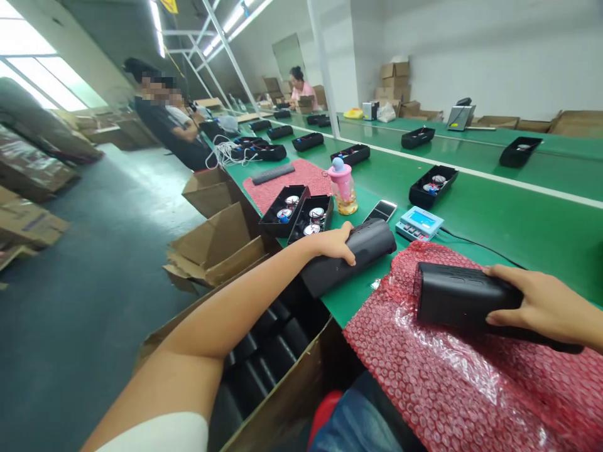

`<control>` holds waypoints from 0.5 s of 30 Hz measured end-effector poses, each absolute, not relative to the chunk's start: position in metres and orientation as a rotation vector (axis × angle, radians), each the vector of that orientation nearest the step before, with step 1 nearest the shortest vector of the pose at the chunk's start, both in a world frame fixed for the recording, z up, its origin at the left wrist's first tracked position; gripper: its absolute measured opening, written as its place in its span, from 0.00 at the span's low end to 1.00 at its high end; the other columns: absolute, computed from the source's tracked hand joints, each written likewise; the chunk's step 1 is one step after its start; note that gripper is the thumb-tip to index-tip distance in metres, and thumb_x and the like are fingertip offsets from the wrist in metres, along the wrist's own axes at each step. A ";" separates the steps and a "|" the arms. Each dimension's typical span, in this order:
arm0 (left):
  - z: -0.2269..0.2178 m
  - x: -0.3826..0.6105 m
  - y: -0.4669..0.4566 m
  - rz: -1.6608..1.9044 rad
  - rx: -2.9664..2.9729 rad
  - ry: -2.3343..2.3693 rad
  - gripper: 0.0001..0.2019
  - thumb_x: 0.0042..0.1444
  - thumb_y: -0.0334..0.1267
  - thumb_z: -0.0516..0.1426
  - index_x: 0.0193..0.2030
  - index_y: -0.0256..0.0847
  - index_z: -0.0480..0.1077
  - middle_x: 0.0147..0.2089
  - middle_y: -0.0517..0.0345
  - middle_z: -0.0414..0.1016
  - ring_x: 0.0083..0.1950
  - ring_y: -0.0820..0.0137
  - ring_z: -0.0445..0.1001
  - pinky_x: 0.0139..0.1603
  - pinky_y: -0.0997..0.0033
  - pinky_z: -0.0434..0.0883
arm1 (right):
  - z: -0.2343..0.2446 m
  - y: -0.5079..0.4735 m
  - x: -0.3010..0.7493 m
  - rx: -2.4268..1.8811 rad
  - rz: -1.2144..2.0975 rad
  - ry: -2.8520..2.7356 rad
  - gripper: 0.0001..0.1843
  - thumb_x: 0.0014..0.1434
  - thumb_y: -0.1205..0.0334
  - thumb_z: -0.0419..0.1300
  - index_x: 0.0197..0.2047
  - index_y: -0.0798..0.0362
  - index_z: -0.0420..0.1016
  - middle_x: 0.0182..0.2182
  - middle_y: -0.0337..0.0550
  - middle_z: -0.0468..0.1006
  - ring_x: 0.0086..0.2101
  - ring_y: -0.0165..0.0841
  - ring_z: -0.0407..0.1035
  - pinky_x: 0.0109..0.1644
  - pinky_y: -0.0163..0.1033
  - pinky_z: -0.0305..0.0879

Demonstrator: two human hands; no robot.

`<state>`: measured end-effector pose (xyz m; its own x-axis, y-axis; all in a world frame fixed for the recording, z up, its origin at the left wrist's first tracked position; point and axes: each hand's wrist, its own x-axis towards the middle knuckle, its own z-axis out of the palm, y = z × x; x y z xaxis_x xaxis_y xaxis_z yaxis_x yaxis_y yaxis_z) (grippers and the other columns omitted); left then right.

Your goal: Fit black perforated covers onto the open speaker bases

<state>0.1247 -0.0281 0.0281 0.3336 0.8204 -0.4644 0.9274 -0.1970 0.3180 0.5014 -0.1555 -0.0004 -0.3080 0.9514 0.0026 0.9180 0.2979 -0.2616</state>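
A long green bench (518,213) with a white stripe runs toward a white back wall (494,56). The floor (94,301) is dark grey-blue. Fluorescent tube lights (235,19) hang on a metal frame overhead, and bright windows (42,81) glow at left. Cardboard boxes (396,78) are stacked by the wall.

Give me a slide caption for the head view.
Left hand on one black housing, right hand on another over red bubble wrap.
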 end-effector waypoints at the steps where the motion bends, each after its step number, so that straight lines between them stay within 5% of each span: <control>1: 0.028 0.124 -0.028 -0.252 2.062 1.524 0.50 0.36 0.50 0.62 0.63 0.36 0.44 0.56 0.42 0.66 0.50 0.57 0.71 0.44 0.67 0.70 | -0.001 -0.155 0.503 -1.727 0.324 -2.405 0.29 0.45 0.48 0.63 0.49 0.54 0.71 0.44 0.52 0.77 0.38 0.49 0.73 0.39 0.53 0.72; 8: 0.027 0.123 -0.026 -0.263 2.101 1.491 0.51 0.35 0.51 0.62 0.64 0.34 0.44 0.59 0.39 0.63 0.54 0.54 0.68 0.52 0.64 0.66 | -0.003 -0.156 0.505 -1.663 0.219 -2.486 0.33 0.48 0.46 0.60 0.52 0.58 0.68 0.46 0.55 0.75 0.40 0.49 0.72 0.42 0.53 0.71; 15: 0.038 0.124 -0.029 -0.376 2.141 1.425 0.55 0.34 0.46 0.60 0.67 0.30 0.36 0.64 0.36 0.57 0.58 0.54 0.65 0.54 0.66 0.65 | 0.009 -0.164 0.482 -1.737 0.123 -2.545 0.26 0.48 0.49 0.61 0.46 0.56 0.68 0.41 0.52 0.74 0.38 0.46 0.70 0.41 0.51 0.67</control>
<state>0.1238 -0.0289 0.0384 0.4035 0.7636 -0.5041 0.9129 -0.2987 0.2781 0.4822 -0.1639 0.0090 -0.3642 0.9313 0.0034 0.9267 0.3628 -0.0985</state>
